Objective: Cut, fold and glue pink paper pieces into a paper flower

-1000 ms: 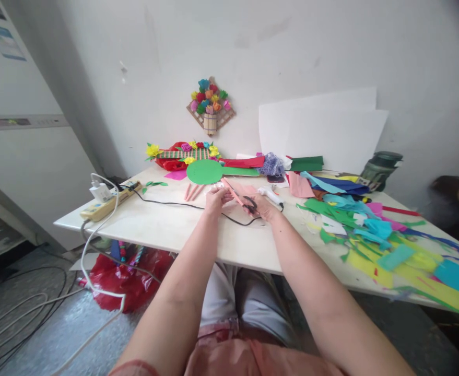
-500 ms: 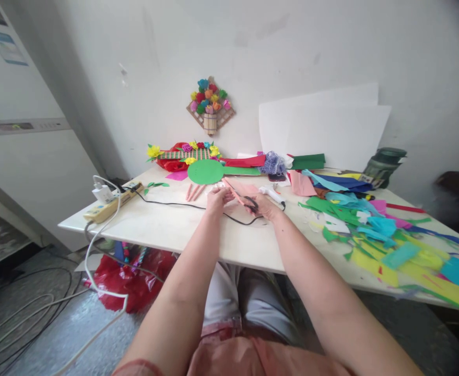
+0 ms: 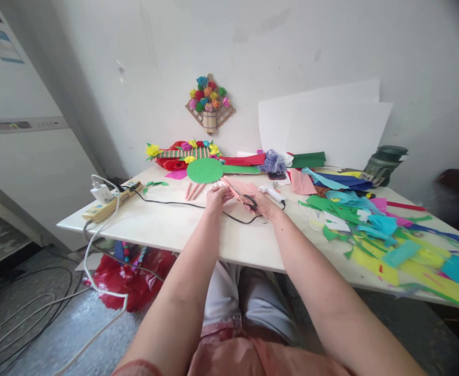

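My right hand is closed round the black handles of a pair of scissors, whose blades point up and left. Pinched in my left hand is a strip of pink crepe paper, right at the blades. A wider sheet of pink paper lies just behind. Several thin pink paper rolls rest left of my left hand. Beyond the hands lies a green round piece with a long handle. A white glue gun sits close behind my right hand.
Coloured paper scraps cover the table's right side, near a dark green bottle. A power strip stands at the left edge, and a black cord runs across to the glue gun. A flower-trimmed craft piece lies at the back.
The view has shifted very slightly. Both hands keep almost the same place, with the scissors still at the pink paper.
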{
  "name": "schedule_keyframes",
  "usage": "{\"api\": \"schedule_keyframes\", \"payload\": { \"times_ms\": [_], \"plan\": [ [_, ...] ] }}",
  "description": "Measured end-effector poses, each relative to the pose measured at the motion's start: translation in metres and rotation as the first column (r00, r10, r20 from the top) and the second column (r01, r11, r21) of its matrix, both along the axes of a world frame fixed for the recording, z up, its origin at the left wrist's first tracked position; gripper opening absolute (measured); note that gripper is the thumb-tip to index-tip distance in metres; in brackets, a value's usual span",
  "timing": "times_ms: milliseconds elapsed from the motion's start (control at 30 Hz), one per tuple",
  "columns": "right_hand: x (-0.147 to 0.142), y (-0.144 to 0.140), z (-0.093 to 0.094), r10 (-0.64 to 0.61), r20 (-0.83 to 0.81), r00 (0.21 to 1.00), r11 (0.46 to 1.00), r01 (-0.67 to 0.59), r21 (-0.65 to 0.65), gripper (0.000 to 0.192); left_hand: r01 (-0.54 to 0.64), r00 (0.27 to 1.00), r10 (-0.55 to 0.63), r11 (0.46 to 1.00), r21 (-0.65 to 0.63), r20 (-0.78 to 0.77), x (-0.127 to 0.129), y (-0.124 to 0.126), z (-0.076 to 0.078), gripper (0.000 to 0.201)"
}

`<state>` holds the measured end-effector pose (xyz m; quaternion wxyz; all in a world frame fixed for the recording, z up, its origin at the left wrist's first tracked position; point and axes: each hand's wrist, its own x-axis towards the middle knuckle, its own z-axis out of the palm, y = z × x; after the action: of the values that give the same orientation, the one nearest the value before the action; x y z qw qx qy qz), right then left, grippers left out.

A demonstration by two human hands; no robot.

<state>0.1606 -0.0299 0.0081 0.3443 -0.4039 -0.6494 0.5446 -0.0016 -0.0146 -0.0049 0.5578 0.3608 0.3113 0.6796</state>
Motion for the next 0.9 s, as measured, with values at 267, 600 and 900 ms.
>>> {"api": "schedule_keyframes", "payload": {
  "times_ms": [267,600,900],
  "plan": [
    [0.000,0.006,-0.006,0.009,-0.011,1.000,1.000,-0.008,0.019,0.033,0.016,1.000,-0.016,1.000,0.000,-0.020,-0.002,-0.002,0.001,0.027],
    [-0.003,-0.003,0.004,-0.017,0.001,1.000,1.000,0.017,-0.018,0.031,0.009,0.999,-0.009,1.000,0.010,-0.036,-0.003,-0.001,0.001,0.029],
    [-0.005,-0.009,0.010,-0.033,-0.016,0.999,0.999,0.033,-0.002,0.024,0.010,0.999,-0.009,1.000,0.023,-0.041,-0.003,-0.001,0.000,0.029]
  ]
}}
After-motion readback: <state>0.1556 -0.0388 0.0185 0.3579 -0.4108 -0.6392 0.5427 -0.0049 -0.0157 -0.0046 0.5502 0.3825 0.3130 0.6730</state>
